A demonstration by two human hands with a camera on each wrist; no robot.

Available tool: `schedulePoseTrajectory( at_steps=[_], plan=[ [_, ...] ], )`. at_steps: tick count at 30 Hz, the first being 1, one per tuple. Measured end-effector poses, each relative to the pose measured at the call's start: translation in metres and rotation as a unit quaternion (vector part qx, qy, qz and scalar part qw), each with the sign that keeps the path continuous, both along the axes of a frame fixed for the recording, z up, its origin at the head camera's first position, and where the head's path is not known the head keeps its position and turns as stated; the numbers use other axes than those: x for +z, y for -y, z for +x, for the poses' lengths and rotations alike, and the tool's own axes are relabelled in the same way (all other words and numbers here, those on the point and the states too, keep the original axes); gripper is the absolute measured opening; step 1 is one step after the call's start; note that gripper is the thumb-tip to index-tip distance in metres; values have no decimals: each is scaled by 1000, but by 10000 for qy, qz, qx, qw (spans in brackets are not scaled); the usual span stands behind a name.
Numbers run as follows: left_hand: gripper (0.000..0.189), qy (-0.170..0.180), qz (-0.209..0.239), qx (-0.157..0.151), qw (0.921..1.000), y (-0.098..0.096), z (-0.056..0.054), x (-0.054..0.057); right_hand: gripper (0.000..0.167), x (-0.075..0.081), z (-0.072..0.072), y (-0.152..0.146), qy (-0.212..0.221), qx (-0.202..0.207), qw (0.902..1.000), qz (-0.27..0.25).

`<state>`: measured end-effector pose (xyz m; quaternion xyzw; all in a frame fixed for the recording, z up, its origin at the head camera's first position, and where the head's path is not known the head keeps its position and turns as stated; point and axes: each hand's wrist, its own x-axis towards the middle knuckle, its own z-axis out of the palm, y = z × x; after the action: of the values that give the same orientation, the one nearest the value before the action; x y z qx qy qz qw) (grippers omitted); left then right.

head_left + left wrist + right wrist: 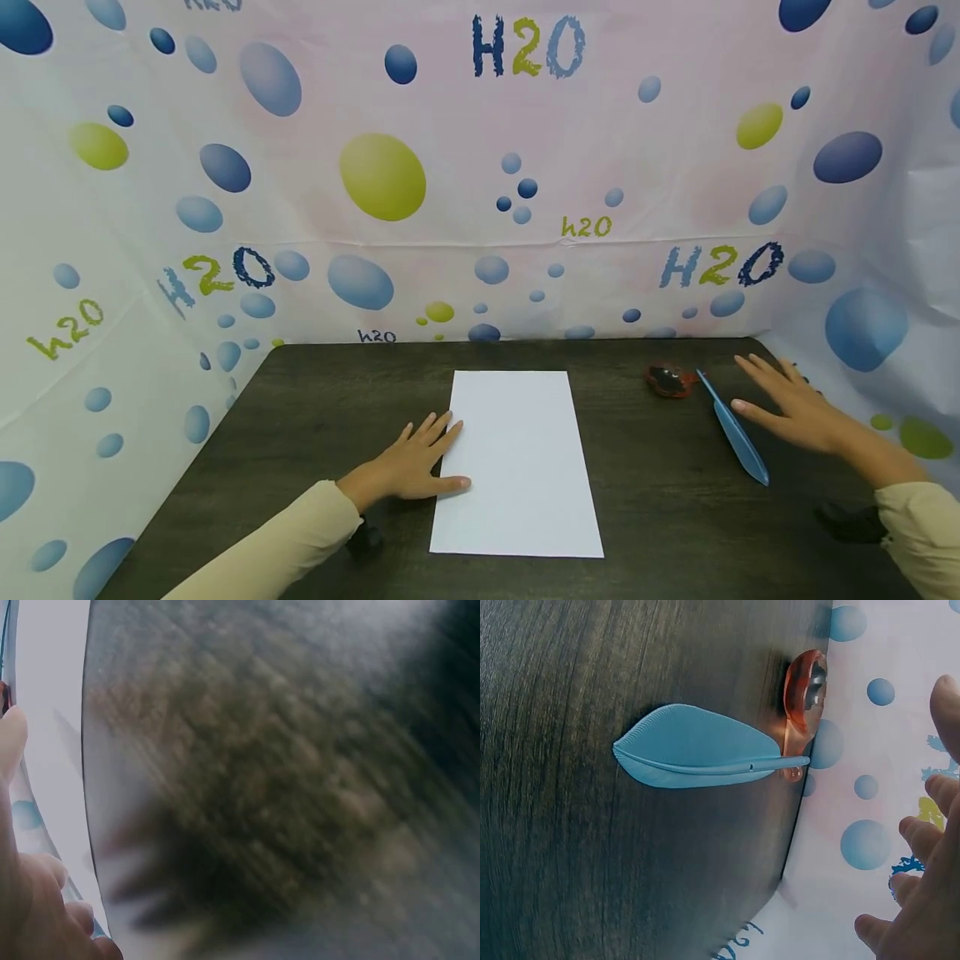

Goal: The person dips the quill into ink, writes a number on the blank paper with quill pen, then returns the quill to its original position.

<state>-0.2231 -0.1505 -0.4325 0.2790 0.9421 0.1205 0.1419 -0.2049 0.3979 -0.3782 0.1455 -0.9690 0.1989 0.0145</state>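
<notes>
A white sheet of paper (pixel 521 467) lies upright in the middle of the dark table. Over its left edge my left hand (pixel 412 462) rests with spread, straight fingers, thumb on the sheet. To the right lies a blue feather-shaped object (pixel 741 442), its thin stem pointing away from me; in the right wrist view its ribbed vane (pixel 697 739) shows fully. My right hand (pixel 806 417) is held just right of it, fingers extended, holding nothing. At the stem's tip sits a small translucent orange-red object (pixel 670 381) with a dark centre; its kind is unclear.
A white curtain (pixel 465 108) printed with blue and green dots and H2O lettering hangs behind the table and along both sides. The dark wood-grained tabletop (pixel 300 433) extends on both sides of the paper. Most of the left wrist view is blurred.
</notes>
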Motion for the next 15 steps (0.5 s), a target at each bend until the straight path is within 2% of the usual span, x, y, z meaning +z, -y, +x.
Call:
schedulePoseTrajectory(
  at_steps=[6,15],
  plan=[
    [90,86,-183,-113,9997,-4,2,-3,79,-8,-2,0,214,-104,9997,-79],
    [91,181,-205,-127,9995,-6,2,-4,77,-21,-7,-1,220,-53,9994,-247]
  ],
)
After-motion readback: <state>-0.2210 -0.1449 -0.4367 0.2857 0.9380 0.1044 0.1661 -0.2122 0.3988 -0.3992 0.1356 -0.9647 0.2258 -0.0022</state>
